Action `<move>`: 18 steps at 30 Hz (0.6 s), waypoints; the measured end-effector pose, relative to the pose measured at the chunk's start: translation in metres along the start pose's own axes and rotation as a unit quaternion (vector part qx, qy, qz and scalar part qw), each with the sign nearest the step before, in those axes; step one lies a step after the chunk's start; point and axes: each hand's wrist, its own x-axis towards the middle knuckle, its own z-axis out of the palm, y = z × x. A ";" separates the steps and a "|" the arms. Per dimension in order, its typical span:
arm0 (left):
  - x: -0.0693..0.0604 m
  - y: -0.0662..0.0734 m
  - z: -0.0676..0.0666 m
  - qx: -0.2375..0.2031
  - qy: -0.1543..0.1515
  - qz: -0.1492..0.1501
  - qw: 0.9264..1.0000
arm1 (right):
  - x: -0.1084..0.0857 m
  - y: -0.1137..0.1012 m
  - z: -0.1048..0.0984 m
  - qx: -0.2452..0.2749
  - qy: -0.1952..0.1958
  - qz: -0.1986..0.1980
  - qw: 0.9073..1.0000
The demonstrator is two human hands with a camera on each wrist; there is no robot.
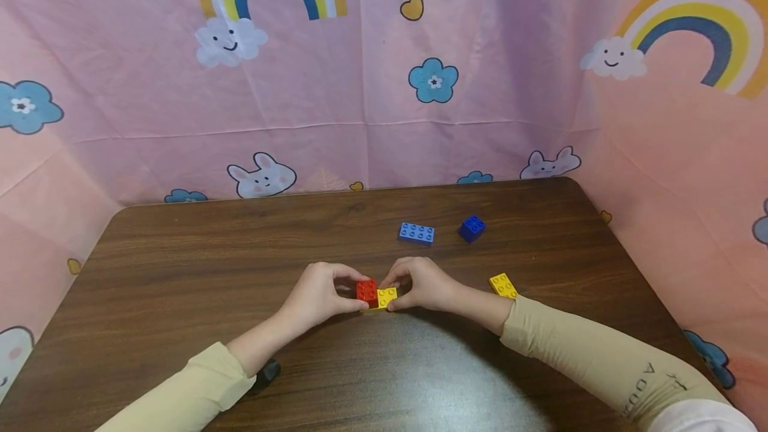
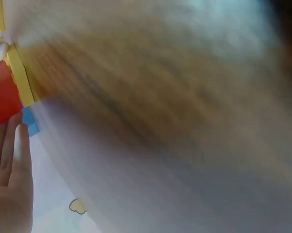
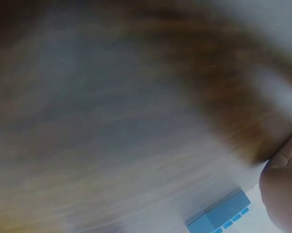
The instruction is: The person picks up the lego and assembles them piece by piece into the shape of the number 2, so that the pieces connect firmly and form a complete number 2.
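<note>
Near the middle of the table, a red building brick (image 1: 367, 292) sits over the left part of a flat yellow brick (image 1: 387, 297). My left hand (image 1: 315, 295) pinches the red brick between thumb and fingers. From the other side my right hand (image 1: 427, 284) holds the yellow brick's right end by its edges. In the left wrist view the red brick (image 2: 2, 97) lies against the yellow brick (image 2: 20, 77), beside the left hand (image 2: 10, 194). Only part of the right hand (image 3: 282, 189) shows in the right wrist view, and its grip is hidden there.
Behind the hands lie a light blue brick (image 1: 417, 233) and a smaller dark blue brick (image 1: 472, 229). Another yellow brick (image 1: 503, 285) is beside the right forearm, partly covered by the sleeve. A dark object (image 1: 267, 375) shows by the left sleeve. Printed cloth (image 1: 384, 99) hangs around the table (image 1: 210, 259).
</note>
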 end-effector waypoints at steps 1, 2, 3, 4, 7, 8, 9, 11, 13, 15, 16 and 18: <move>0.000 0.000 0.000 0.004 0.000 0.002 1.000 | 0.000 0.000 0.000 0.001 0.000 0.000 1.000; 0.000 0.000 0.000 0.008 0.000 0.003 1.000 | 0.000 0.000 0.000 0.001 0.001 -0.001 1.000; -0.001 0.001 0.000 0.012 0.000 0.004 1.000 | 0.000 0.000 0.001 0.001 0.001 -0.002 1.000; -0.001 0.001 0.000 0.015 0.000 0.006 1.000 | 0.000 0.000 0.000 0.002 0.002 -0.003 1.000; 0.000 0.001 0.001 0.018 -0.001 0.009 1.000 | -0.001 0.001 0.000 0.003 0.003 -0.003 1.000; 0.000 0.001 0.001 0.019 -0.002 0.009 1.000 | -0.001 0.001 0.000 0.004 0.003 -0.003 1.000; 0.001 0.001 0.000 0.019 -0.002 0.008 1.000 | -0.001 0.001 0.000 0.004 0.003 -0.002 1.000; 0.001 0.001 0.000 0.017 -0.004 0.005 1.000 | -0.001 0.001 0.000 0.005 0.003 0.001 1.000; 0.001 0.001 0.000 0.015 -0.006 0.001 1.000 | -0.001 0.001 0.000 0.004 0.003 0.002 1.000; 0.002 0.001 0.000 0.013 -0.007 -0.002 1.000 | -0.001 0.001 0.001 0.003 0.003 0.004 1.000; 0.002 0.001 0.000 0.013 -0.008 -0.003 1.000 | -0.001 0.000 0.001 0.003 0.003 0.005 1.000; 0.002 0.000 0.000 0.015 -0.008 -0.004 1.000 | -0.001 0.000 0.001 0.001 0.004 0.006 1.000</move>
